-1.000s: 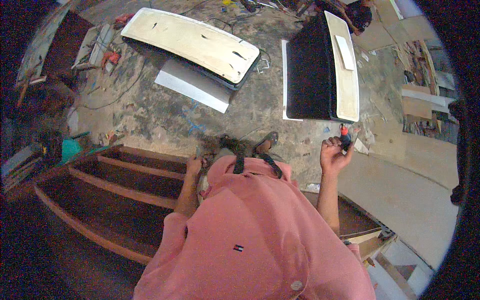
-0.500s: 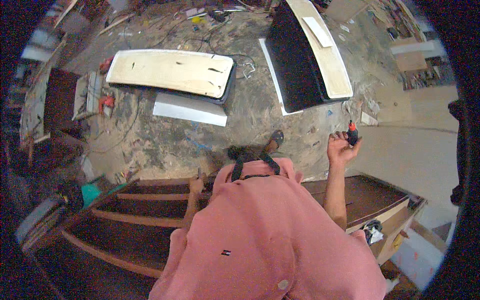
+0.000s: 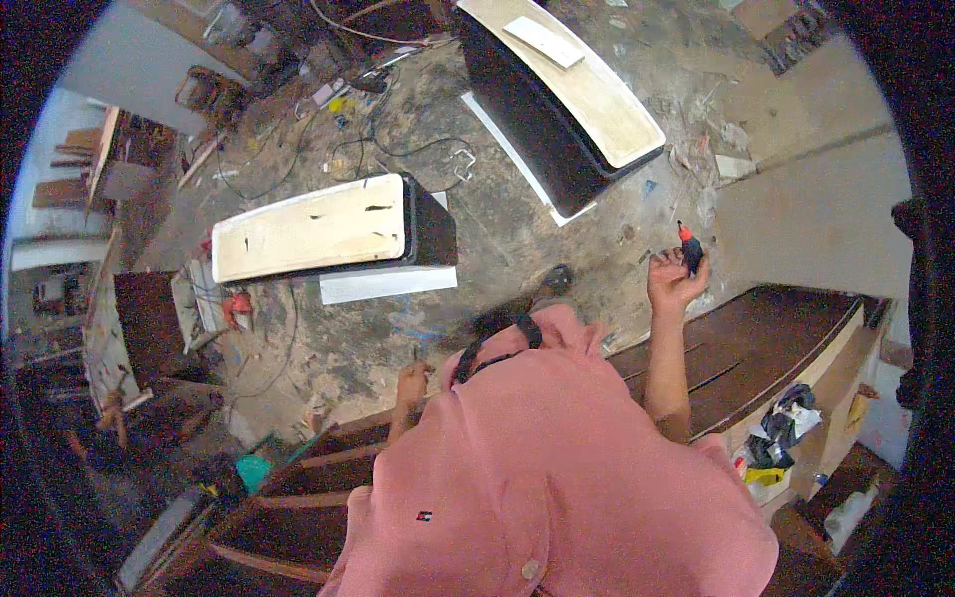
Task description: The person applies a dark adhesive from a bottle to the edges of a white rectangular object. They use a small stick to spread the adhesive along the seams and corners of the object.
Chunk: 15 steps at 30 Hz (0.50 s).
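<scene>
Raised at the right, my right hand [image 3: 676, 282] has its fingers wrapped round a small black bottle-shaped thing [image 3: 690, 254] with a red neck and a thin dark tip, which points up and away from me. Lower and left of my body is my left hand [image 3: 412, 383], its fingers curled. Something slim sticks up from it, too small and blurred to name. Ahead on the floor stand two long dark boxes with pale tops, a left one [image 3: 313, 231] and a right one [image 3: 587, 95]. Neither hand touches them.
White sheets [image 3: 388, 285] lie under the boxes, and a white strip [image 3: 543, 42] rests on the right one. Cables [image 3: 295, 343] cross the stained floor. A brown wooden frame [image 3: 736, 343] stands close behind me, with clutter [image 3: 781, 438] on its edge. A person's arm [image 3: 112, 408] shows far left.
My view has turned, so the boxes sit differently in it and more of the room's left side shows. My right hand still holds the black bottle-shaped thing upright.
</scene>
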Tool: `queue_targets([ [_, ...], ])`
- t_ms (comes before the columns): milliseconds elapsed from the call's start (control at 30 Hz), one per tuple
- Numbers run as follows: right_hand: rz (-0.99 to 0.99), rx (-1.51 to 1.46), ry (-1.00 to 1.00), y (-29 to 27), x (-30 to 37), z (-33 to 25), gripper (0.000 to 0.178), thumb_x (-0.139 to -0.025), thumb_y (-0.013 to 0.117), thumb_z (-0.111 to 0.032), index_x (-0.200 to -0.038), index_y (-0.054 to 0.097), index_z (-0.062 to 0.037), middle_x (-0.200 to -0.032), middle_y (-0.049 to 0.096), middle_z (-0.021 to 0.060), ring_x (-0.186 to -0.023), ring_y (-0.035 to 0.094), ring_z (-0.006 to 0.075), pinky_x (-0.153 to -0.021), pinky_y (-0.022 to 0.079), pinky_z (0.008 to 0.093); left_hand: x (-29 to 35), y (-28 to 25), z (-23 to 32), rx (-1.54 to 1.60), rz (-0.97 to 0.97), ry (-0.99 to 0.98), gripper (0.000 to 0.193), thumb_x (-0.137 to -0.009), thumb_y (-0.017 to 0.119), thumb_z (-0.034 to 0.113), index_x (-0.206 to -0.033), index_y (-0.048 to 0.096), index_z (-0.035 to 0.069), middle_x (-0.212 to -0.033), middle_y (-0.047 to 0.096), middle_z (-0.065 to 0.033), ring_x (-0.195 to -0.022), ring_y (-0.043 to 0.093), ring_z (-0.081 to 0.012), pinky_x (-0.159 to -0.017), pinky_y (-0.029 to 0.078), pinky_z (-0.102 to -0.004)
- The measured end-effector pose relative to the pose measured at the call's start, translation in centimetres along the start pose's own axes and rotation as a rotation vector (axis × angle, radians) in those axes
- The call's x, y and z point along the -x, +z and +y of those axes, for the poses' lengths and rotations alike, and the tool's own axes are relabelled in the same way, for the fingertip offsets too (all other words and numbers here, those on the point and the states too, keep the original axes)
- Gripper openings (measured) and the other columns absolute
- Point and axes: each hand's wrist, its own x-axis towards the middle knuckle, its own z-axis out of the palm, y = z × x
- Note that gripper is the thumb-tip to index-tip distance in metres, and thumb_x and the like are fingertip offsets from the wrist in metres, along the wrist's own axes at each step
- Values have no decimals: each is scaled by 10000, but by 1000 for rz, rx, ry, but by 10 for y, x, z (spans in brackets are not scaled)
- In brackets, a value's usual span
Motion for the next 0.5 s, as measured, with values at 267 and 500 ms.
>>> queue_targets([
  [267,151,-30,29,-50,-51,-34,495,-929,543,-548,-943,588,-55,-794,557,58,-725,493,206,-644,377,339,-20,62,162,-373,-23,318,577,-970,461,510,-848,677,-11,-720,659,-149,-690,643,-261,-662,475,-423],
  [500,213,-29,-48,-64,-68,-83,357,-930,574,-420,-923,619,-65,-729,569,31,-687,520,191,-635,419,342,-17,105,272,-383,-216,336,610,-975,443,533,-927,684,-25,-793,691,-205,-768,688,-295,-731,508,-395],
])
